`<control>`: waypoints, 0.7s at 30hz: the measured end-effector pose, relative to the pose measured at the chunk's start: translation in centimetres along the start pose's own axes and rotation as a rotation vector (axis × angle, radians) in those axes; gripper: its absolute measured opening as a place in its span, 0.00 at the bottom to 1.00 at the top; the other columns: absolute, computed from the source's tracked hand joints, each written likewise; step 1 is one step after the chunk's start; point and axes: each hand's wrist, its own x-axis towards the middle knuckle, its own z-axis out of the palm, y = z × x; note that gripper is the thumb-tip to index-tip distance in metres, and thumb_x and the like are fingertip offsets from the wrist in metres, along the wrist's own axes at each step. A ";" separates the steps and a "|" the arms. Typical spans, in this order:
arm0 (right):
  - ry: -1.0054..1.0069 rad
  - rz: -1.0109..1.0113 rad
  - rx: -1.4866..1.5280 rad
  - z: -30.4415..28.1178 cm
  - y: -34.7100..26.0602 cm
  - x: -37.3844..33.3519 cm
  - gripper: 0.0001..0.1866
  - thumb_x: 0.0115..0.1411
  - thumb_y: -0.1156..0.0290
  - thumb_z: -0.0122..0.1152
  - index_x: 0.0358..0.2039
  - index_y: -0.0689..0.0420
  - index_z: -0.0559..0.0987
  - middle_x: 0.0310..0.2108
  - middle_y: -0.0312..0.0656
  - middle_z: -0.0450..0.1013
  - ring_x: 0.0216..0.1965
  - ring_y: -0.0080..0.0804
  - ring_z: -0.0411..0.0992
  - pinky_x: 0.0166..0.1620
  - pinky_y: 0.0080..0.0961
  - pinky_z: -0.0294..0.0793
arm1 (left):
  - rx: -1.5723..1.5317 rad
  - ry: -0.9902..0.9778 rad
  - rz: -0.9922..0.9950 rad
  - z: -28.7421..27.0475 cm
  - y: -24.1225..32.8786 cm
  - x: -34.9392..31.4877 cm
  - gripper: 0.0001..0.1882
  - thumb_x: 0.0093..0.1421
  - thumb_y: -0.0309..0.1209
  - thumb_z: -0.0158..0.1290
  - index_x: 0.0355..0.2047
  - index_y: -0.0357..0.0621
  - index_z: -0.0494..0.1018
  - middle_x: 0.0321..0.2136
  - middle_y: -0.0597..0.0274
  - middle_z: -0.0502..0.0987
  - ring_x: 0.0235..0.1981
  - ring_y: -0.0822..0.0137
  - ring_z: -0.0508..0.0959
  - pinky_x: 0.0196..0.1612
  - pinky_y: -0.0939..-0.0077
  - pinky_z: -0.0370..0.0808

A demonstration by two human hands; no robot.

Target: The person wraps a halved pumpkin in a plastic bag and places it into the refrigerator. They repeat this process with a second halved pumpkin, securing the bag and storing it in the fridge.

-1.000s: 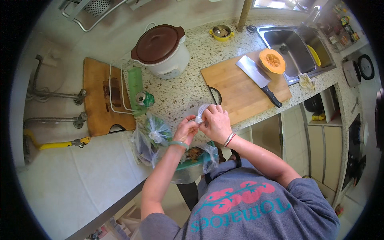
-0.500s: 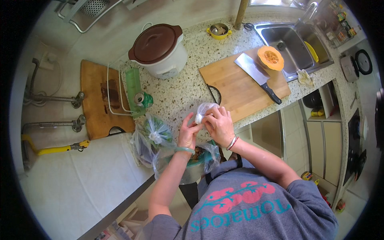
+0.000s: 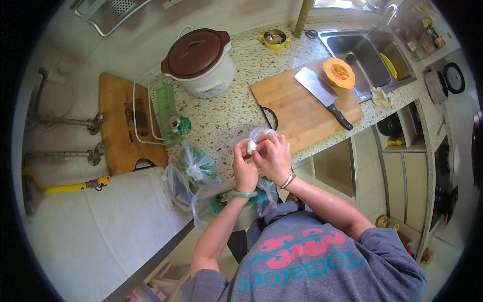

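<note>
Both of my hands meet at the counter's near edge, left of the cutting board (image 3: 282, 118). Between them is a small clear plastic bag (image 3: 261, 133), its white gathered part (image 3: 251, 146) at my fingertips. My left hand (image 3: 245, 168), with a pale green bangle on the wrist, has its fingers closed at the left side of that bunch. From the right, my right hand (image 3: 274, 157) pinches it with thumb and fingers. What the bag contains cannot be made out. Under my left wrist stands a bin (image 3: 216, 202) lined with clear plastic.
A knotted bag of greens (image 3: 197, 163) lies left of my hands. A cleaver (image 3: 317, 88) and a cut pumpkin (image 3: 338, 73) rest on the board. Behind are a lidded white cooker (image 3: 209, 80), a green can (image 3: 182, 125) and a small yellow-handled pot (image 3: 274, 40). The sink (image 3: 359, 58) is far right.
My left hand has turned more upright, its fingers curling in to the bag's gathered part. My right hand has shifted slightly left and stays on the bag.
</note>
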 end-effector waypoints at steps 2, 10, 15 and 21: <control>-0.003 0.000 -0.008 0.0 0.0 0.2 0.06 0.44 0.70 0.65 0.22 0.53 0.75 0.38 0.33 0.72 0.43 0.38 0.65 0.41 0.36 0.62 | 0.048 0.005 0.081 0.0 0.5 -0.1 0.22 0.53 0.16 0.55 0.50 0.41 0.67 0.40 0.57 0.75 0.37 0.66 0.77 0.41 0.72 0.74; -0.013 0.030 0.016 -0.1 0.1 0.9 0.05 0.44 0.70 0.61 0.19 0.55 0.74 0.35 0.34 0.72 0.41 0.39 0.65 0.40 0.35 0.63 | 0.390 -0.127 0.357 -1.6 2.7 0.1 0.22 0.50 0.18 0.57 0.47 0.49 0.75 0.38 0.58 0.69 0.32 0.65 0.75 0.37 0.73 0.74; -0.070 0.058 0.034 -0.3 -0.3 1.3 0.06 0.44 0.69 0.60 0.17 0.56 0.74 0.35 0.35 0.72 0.42 0.39 0.65 0.40 0.35 0.63 | 0.530 -0.166 0.443 -3.2 1.5 1.3 0.21 0.49 0.18 0.57 0.45 0.51 0.78 0.36 0.62 0.71 0.29 0.69 0.75 0.33 0.76 0.74; -0.087 0.066 0.111 0.0 0.1 1.5 0.07 0.44 0.70 0.61 0.17 0.56 0.73 0.37 0.35 0.72 0.42 0.40 0.65 0.42 0.35 0.64 | 0.362 -0.197 0.342 -3.3 -0.6 2.2 0.19 0.49 0.25 0.61 0.43 0.56 0.79 0.38 0.64 0.72 0.35 0.64 0.76 0.38 0.70 0.74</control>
